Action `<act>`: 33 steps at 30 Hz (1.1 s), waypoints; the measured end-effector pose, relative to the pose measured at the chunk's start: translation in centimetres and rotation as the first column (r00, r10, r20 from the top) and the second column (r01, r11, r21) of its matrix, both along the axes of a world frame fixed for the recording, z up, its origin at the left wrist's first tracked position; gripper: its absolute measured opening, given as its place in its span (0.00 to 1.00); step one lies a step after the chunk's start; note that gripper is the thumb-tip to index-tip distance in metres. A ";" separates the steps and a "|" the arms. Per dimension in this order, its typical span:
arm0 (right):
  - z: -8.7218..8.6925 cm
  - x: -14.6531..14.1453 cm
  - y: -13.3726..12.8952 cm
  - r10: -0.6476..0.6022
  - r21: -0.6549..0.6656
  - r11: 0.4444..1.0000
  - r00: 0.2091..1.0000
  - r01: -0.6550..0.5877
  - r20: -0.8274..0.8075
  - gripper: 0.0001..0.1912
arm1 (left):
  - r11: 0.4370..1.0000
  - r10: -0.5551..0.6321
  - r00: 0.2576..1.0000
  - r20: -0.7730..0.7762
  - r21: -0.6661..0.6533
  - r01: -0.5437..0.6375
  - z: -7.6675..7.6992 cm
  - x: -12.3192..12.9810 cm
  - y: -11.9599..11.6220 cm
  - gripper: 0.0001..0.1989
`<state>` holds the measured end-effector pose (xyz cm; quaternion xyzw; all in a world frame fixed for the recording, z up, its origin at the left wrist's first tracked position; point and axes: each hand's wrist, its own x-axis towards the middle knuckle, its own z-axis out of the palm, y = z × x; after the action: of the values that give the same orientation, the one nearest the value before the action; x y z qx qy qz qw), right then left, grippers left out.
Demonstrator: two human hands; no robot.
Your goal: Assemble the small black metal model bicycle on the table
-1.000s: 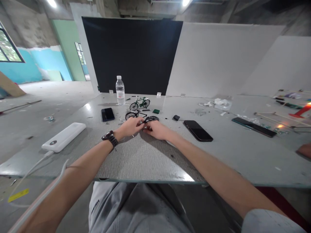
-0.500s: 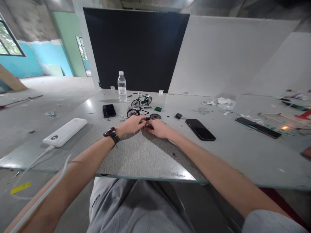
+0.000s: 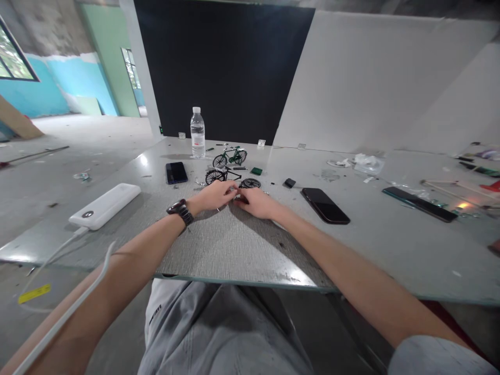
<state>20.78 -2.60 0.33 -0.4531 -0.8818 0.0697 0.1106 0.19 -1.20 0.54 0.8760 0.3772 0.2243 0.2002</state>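
Note:
My left hand [image 3: 217, 195] and my right hand [image 3: 255, 202] meet fingertip to fingertip low over the grey table [image 3: 219, 245]. Both are closed in a pinch, and whatever they hold is too small and hidden to name. Just beyond them lies a black model bicycle frame [image 3: 233, 175] with a spoked wheel at its left end. A loose black wheel [image 3: 250, 183] lies flat behind my right fingers. Farther back stands a green model bicycle [image 3: 230, 157]. A small green piece [image 3: 256, 171] rests to its right.
A water bottle [image 3: 198, 134] stands at the back left, near a dark phone [image 3: 176, 172]. At left lies a white power bank [image 3: 105, 206] with a cable. A black phone [image 3: 325, 205] and a small black block [image 3: 289, 183] are at right, with a long dark bar [image 3: 420, 204] beyond.
The view has tilted slightly downward. My fingertips have shifted a little, and the dark piece that showed between them is now mostly hidden.

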 end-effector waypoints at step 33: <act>0.3 1.9 1.4 -0.179 0.168 0.968 0.982 0.187 -0.063 0.16 | 0.973 0.227 0.967 -0.117 0.082 -0.218 -0.7 -0.5 1.1 0.18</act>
<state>22.66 -1.19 0.61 -0.5196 -0.8360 -0.0071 0.1761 -0.34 -0.11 -0.16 0.8468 0.4771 0.2024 0.1196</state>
